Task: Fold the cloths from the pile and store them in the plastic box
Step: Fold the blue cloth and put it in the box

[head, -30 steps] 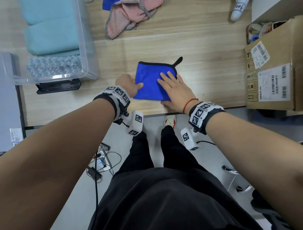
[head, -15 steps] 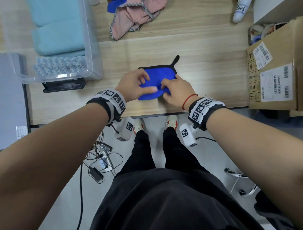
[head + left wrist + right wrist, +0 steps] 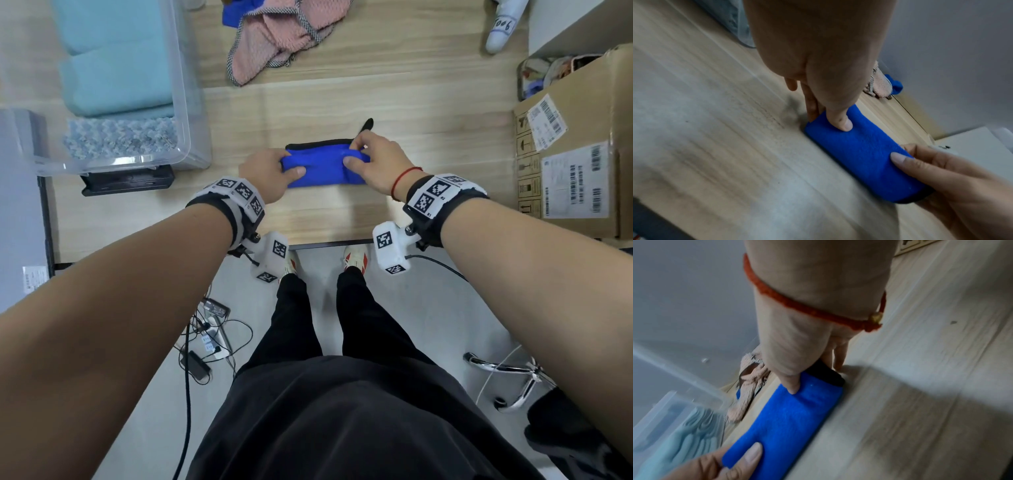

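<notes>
The blue cloth (image 3: 323,166) lies on the desk (image 3: 428,113) as a narrow folded band, close to the near edge, with the left hand (image 3: 265,173) pinching its left end and the right hand (image 3: 371,164) pinching its right end; on each, the thumb presses on top and the fingers (image 3: 812,104) curl under or behind the fold. A black hanging loop pokes out past the right hand. The plastic box (image 3: 186,102), holding folded teal cloths, sits well apart on the left, and the pile (image 3: 274,37) of pink and blue cloths waits at the far side. The fold looks nearly finished, with the carry to the box likely next. The risk is that the plump, springy layers open once lifted by the ends alone, since nothing holds the middle; the band could sag and unroll. An uneven pinch could also let the top layer slide, and the loop might snag on the box rim.
</notes>
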Motion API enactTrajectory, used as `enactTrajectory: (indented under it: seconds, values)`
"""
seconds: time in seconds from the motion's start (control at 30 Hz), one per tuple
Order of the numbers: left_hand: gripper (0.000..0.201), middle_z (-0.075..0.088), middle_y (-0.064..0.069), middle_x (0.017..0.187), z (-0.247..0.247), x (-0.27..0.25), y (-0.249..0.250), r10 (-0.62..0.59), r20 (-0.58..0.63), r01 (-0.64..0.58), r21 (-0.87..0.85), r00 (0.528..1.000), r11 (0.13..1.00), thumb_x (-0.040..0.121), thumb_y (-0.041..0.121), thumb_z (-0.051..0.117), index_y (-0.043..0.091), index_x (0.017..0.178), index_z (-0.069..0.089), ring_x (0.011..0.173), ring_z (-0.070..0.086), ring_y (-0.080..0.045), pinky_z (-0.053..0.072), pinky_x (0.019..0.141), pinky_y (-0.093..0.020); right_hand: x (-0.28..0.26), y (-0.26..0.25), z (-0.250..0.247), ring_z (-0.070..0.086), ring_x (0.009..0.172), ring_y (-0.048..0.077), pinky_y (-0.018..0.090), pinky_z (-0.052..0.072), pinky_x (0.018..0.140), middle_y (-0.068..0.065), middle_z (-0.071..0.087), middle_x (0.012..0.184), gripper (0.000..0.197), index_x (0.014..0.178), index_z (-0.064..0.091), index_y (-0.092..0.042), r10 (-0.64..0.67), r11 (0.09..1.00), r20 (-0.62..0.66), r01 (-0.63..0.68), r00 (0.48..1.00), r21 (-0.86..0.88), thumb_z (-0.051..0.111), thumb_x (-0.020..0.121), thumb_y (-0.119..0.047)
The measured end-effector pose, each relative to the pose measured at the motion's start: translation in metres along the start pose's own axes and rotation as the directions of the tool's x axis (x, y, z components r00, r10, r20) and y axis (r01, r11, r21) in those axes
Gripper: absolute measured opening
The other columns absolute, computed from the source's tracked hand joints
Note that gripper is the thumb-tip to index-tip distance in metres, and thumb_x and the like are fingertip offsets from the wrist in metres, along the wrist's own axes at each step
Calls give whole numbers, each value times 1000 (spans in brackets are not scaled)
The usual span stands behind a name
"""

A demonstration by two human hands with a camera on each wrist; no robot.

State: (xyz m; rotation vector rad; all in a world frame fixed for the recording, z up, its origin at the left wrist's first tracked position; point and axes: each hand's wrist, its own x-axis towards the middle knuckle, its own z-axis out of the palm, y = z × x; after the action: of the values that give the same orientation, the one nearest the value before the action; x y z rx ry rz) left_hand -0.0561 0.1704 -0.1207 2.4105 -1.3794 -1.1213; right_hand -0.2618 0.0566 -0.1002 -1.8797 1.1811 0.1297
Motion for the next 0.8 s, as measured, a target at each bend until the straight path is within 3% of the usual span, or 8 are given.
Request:
enactTrajectory:
  seconds: [0.1, 0.2, 0.33, 0.47, 0.53, 0.63, 0.7, 0.8]
  values:
    - [41, 53, 4, 66, 1, 10, -5, -56, 1, 56, -56, 998, 997, 90, 52, 54, 12, 92, 61, 70, 55, -21, 47, 73, -38, 10, 3, -3, 51, 80, 19, 26, 37, 70, 1, 57, 96, 24, 107, 57, -12, 34, 999, -44, -36, 998, -29, 59, 93, -32]
    - [41, 56, -2, 73, 1, 17, -3, -76, -3, 75, -73, 997, 994, 92, 50, 51, 10, 82, 55, 71, 55, -24, 47, 72, -40, 22, 5, -4, 50, 84, 18, 24, 35, 72, 0, 56, 98, 27, 109, 58, -11, 65, 995, -70, -70, 995, -69, 60, 93, -33]
    - [44, 48, -1, 68, -2, 25, 3, -140, -1, 140, -38, 990, 989, 94, 49, 49, 15, 67, 43, 69, 49, -24, 40, 65, -34, 35, 3, -1, 51, 85, 17, 25, 38, 74, -1, 57, 98, 25, 106, 61, -14, 128, 989, -97, -134, 987, -60, 62, 92, -34]
    - [47, 44, -3, 63, -2, 31, 8, -232, 2, 232, -23, 973, 972, 91, 49, 55, 17, 62, 36, 64, 46, -24, 37, 59, -31, 40, -1, 5, 56, 83, 21, 31, 45, 72, 2, 61, 94, 25, 102, 54, -16, 165, 986, -159, -169, 973, -10, 67, 88, -33]
    - [36, 51, -4, 76, -2, 32, 9, -261, -22, 258, -86, 965, 962, 88, 46, 60, 17, 73, 44, 72, 49, -23, 40, 66, -32, 39, -1, 7, 56, 81, 23, 32, 43, 71, 3, 59, 93, 31, 104, 49, -15, 162, 985, -182, -171, 970, -34, 68, 86, -32]
    - [38, 56, 2, 91, -4, 32, 11, -216, -56, 213, -54, 975, 976, 88, 44, 60, 15, 111, 50, 85, 52, -20, 43, 75, -32, 40, 3, 1, 54, 78, 23, 30, 42, 71, 4, 49, 107, 42, 110, 46, -18, 157, 984, -194, -171, 968, -57, 72, 82, -37]
    - [35, 55, 2, 94, -5, 30, 12, -131, -65, 134, 32, 989, 991, 89, 40, 58, 19, 116, 48, 89, 55, -22, 45, 76, -34, 39, 4, -1, 56, 75, 22, 30, 46, 71, 3, 44, 110, 38, 109, 48, -24, 125, 987, -176, -140, 976, -80, 72, 82, -37]
    - [28, 47, -3, 116, -4, 25, 22, 10, -38, -3, 183, 999, 983, 93, 34, 52, 28, 120, 47, 104, 51, -24, 45, 88, -44, 41, 3, 0, 56, 82, 22, 31, 49, 71, 2, 41, 111, 23, 103, 55, -29, 71, 985, -145, -92, 987, -149, 68, 85, -33]
